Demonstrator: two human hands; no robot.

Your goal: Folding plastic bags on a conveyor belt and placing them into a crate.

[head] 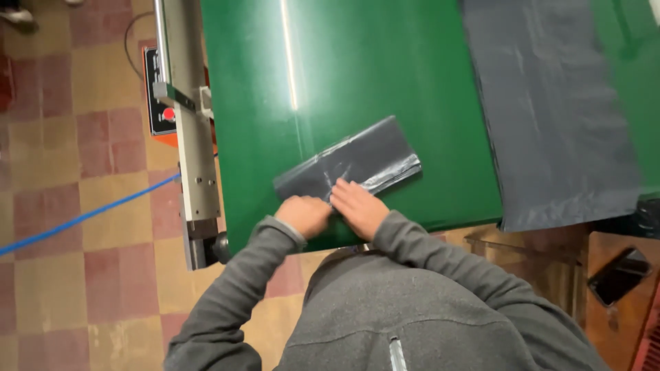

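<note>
the folded bag (357,163), a dark grey plastic one, lay on the green table (254,82) near its front edge, angled with its far end up to the right. the slick plastic looked likely to spring open or slide on the smooth surface if the pressure eased, and its near end sat close enough to the table edge that a push could have sent it off.

the left hand (304,215) was curled, knuckles up, fingers bent in against the near left end of the bag; whether it pinched the plastic or only pressed on it could not be told. the right hand (358,204) lay flatter, fingers nearly straight and close together, pressing down on the bag's near end, touching the left hand.

a larger grey sheet (550,110) was spread well apart to the right, hanging over the front edge. a blue cable (82,216) crossed the tiled floor (55,137) beside the metal rail (192,151).
</note>
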